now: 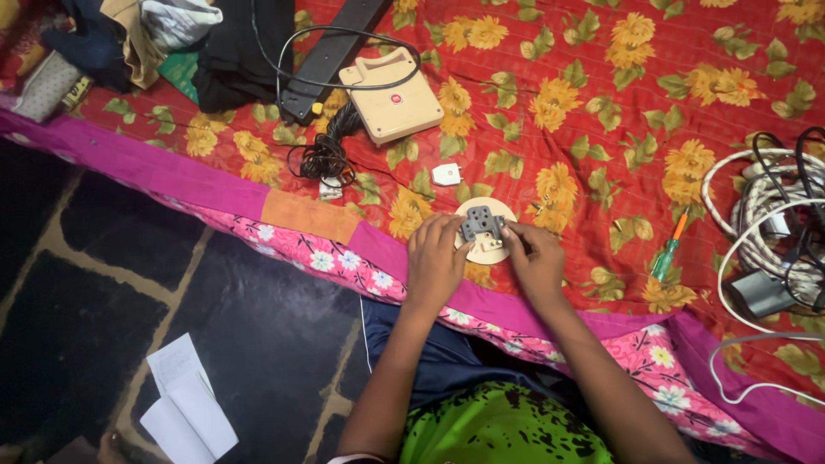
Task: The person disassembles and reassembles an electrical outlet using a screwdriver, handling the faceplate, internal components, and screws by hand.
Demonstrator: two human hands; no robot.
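Note:
Both my hands meet at the near edge of a red bedspread with yellow flowers (584, 120). My left hand (434, 258) and my right hand (534, 259) together grip a small grey socket piece (481, 224). It sits over a round cream base plate (486, 225) that lies on the bedspread. My fingers cover the sides of both parts. A small white plug (446, 174) lies just beyond the plate.
A cream switch box (392, 93), a black power strip (331, 53) and coiled black cord (323, 156) lie farther back. A green-handled screwdriver (669, 252) rests to the right, beside a tangle of white and grey cables (773, 232). Folded papers (182, 399) lie on the dark floor.

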